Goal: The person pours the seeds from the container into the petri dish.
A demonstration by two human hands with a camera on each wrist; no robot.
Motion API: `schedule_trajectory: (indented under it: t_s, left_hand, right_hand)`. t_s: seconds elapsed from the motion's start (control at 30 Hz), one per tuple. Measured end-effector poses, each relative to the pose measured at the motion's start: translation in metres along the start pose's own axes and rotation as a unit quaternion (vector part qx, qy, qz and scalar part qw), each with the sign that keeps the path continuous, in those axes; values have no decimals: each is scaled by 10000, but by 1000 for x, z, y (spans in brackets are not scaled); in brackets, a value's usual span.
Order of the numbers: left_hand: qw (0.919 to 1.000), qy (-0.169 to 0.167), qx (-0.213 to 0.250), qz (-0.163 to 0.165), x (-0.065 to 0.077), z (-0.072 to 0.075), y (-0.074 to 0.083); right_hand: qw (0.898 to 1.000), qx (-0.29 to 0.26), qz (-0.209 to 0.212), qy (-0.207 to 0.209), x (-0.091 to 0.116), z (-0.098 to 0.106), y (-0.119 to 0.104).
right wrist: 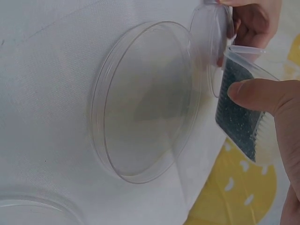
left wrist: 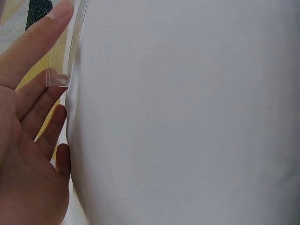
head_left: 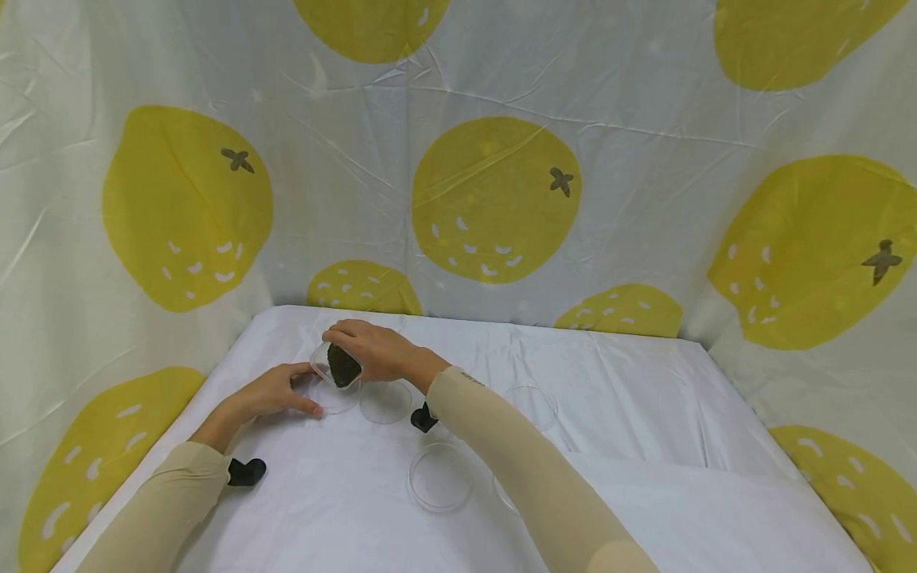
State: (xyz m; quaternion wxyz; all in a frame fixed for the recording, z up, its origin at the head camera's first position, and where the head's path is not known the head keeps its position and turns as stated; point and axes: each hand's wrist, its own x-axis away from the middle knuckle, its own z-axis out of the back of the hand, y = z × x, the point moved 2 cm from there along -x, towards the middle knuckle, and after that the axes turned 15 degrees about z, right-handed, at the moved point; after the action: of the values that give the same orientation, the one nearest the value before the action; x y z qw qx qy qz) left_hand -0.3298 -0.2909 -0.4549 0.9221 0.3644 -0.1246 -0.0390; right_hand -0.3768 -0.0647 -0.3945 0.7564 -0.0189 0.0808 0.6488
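Note:
My right hand (head_left: 378,348) grips a clear plastic container (right wrist: 241,101) partly filled with dark, fine grains. The container is tipped on its side, low over a clear petri dish (head_left: 335,407) at the left of the table. Thumb and fingers of my left hand (head_left: 267,391) hold that dish by its rim, the thumb on the near side. The left wrist view shows the dish edge (left wrist: 58,80) between thumb and fingers. Just right of it, a second petri dish (right wrist: 147,103) lies flat beneath my right wrist; only clear plastic shows in it.
More clear petri dishes lie on the white-covered table (head_left: 322,493): one dish (head_left: 439,509) front centre, another dish (head_left: 533,387) farther back right, and one partly hidden by my right sleeve. A lemon-print curtain (head_left: 494,199) stands behind the table and along both sides.

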Motion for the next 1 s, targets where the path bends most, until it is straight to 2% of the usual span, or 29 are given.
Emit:
schedule_trajectory:
  t_s: [0.27, 0.83, 1.0]
  left_hand:
    - [10000, -12, -51, 39, 2, 0, 3]
    - [9999, 18, -119, 16, 1, 0, 1]
    - [9999, 21, -157, 38, 0, 0, 0]
  right_hand:
    - [9999, 16, -9, -107, -1, 1, -1]
    - [9997, 111, 221, -15, -4, -1, -1]
    - [9995, 189, 247, -100, -5, 0, -1]
